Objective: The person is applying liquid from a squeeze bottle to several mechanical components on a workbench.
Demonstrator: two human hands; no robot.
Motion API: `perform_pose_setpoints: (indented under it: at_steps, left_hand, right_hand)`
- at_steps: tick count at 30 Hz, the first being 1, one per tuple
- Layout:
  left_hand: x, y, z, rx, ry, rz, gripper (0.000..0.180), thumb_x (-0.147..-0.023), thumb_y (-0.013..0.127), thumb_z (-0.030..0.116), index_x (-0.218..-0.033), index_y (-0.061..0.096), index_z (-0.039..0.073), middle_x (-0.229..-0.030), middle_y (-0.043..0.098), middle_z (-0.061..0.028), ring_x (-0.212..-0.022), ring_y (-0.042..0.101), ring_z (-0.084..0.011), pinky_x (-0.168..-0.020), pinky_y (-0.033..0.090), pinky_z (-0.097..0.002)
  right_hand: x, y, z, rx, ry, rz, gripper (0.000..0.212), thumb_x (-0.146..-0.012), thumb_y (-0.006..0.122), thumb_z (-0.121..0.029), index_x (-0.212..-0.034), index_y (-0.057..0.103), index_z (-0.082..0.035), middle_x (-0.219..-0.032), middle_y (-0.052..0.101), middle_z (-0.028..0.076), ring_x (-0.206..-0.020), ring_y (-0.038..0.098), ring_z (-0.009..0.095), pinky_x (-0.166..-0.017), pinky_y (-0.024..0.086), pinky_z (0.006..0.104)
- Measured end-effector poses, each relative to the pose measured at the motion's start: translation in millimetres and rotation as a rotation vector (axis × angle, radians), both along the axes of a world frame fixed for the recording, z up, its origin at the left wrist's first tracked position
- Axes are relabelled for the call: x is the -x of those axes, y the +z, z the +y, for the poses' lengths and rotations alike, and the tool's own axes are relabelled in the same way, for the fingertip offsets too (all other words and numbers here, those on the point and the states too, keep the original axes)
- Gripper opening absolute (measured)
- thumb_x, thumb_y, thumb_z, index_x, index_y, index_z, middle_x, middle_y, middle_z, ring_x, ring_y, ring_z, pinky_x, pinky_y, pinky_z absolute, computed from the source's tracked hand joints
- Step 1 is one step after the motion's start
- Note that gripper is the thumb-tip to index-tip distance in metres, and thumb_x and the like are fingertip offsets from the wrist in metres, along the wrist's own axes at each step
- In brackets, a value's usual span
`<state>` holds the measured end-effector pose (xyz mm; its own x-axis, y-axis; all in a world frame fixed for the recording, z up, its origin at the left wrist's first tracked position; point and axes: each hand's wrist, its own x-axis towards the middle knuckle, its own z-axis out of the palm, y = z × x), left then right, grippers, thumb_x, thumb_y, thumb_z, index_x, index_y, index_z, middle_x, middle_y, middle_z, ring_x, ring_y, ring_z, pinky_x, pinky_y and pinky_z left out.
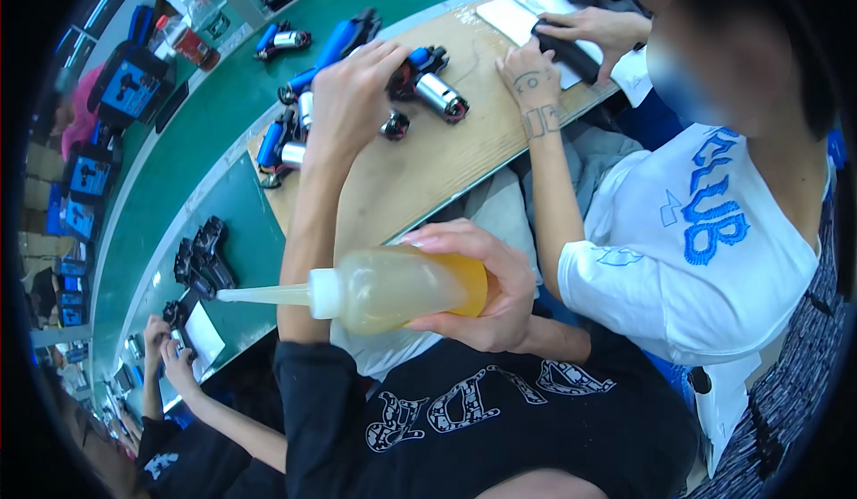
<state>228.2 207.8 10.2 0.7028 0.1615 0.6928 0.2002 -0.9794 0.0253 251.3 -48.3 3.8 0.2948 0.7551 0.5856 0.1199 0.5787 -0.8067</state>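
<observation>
My right hand (504, 289) is wrapped round a squeeze bottle (384, 292) of yellowish liquid. The bottle lies sideways over my lap, its long clear nozzle pointing left. Farther up, my left hand (357, 88) is closed at the black end of a motor assembly (439, 95) with a silver motor and a black gear end; its fingertips are partly hidden. Beneath and beside that hand lie more assemblies, among them one with a blue cylinder (337, 44) and another blue-and-silver one (281, 149) at the board's left edge.
These parts rest on a wooden board (375, 182) on a green bench (245, 200). Black shell pieces (205, 258) lie to the left. One more assembly (284, 41) is farther back, near bottles (187, 42) and screens (134, 84). A co-worker at right holds a black case (569, 53); another works at lower left.
</observation>
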Motion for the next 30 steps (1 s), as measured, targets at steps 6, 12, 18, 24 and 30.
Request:
perform_pose_setpoints:
  at_steps: [6,12,18,24,30]
  left_hand:
    - [-141,-33,62,0.034,0.068,0.465,0.012,-0.07,0.069,0.001,-0.08,0.073,0.005,-0.086,0.073,-0.018,-0.083,0.073,-0.0342,-0.07,0.059,-0.0428]
    - [-181,-58,74,0.138,0.107,0.661,0.024,-0.071,0.071,0.01,-0.094,0.077,0.006,-0.099,0.073,-0.0225,-0.092,0.072,-0.0372,-0.083,0.059,-0.0438]
    - [-121,-64,233,0.19,0.122,0.432,0.072,-0.074,0.07,0.011,-0.144,0.053,0.009,-0.135,0.062,-0.0197,-0.125,0.059,-0.0348,-0.104,0.05,-0.0434]
    - [-84,-103,302,0.152,0.309,0.565,0.054,-0.072,0.068,-0.007,-0.123,0.068,0.009,-0.116,0.071,-0.0163,-0.113,0.065,-0.0339,-0.094,0.055,-0.0437]
    - [-98,-104,298,0.097,0.315,0.548,0.049,-0.074,0.064,-0.007,-0.113,0.075,0.02,-0.103,0.072,-0.016,-0.1,0.069,-0.0345,-0.086,0.058,-0.0456]
  right_hand:
    - [-8,-16,-18,0.17,-0.132,0.087,0.062,-0.073,0.088,-0.001,-0.127,0.058,0.005,-0.127,0.061,0.025,-0.117,0.064,0.032,-0.1,0.052,0.0394]
    - [-29,-30,-14,0.162,-0.223,0.026,0.065,-0.071,0.089,-0.001,-0.128,0.057,0.003,-0.127,0.061,0.025,-0.118,0.064,0.032,-0.1,0.051,0.0396]
    - [-35,-47,12,0.209,-0.248,0.024,0.065,-0.069,0.091,-0.004,-0.126,0.059,0.003,-0.123,0.064,0.024,-0.113,0.066,0.031,-0.099,0.052,0.0396]
    - [-43,-50,23,0.226,-0.313,0.014,0.062,-0.069,0.091,-0.003,-0.124,0.061,0.002,-0.121,0.065,0.023,-0.113,0.066,0.03,-0.097,0.052,0.0383]
    - [-33,-43,26,0.221,-0.387,-0.01,0.06,-0.069,0.091,-0.004,-0.122,0.064,0.001,-0.119,0.069,0.02,-0.107,0.068,0.026,-0.092,0.055,0.0337]
